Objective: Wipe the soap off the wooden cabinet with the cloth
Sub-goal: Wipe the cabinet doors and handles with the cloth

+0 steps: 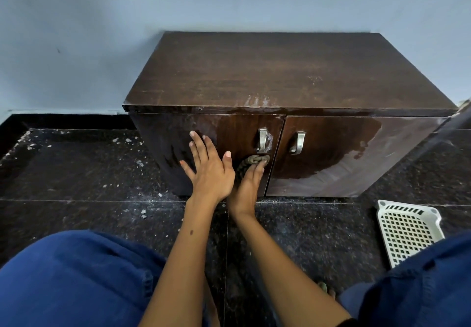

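- The left hand (210, 171) lies flat, fingers spread, on the left door of the dark brown wooden cabinet (280, 77).
- The right hand (248, 184) presses a bunched beige cloth (254, 159) under the left metal handle (262, 140).
- White soap film (257, 101) streaks the front top edge.
- No readable writing.

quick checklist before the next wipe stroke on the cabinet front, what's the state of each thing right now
1. Cloth in hand: ok, the right hand presses it against the left door, below the left handle.
2. Bracing: ok, the left hand lies flat and open on the left door.
3. Doors closed: ok, both sit flush on the wooden cabinet.
4. Soap gone: not ok, pale streaks remain on the right door's lower and outer part and along the top's front edge.
5. Cloth clean enough: cannot tell, it is bunched and mostly hidden.
6. Basket out of the way: ok, on the floor to the right.
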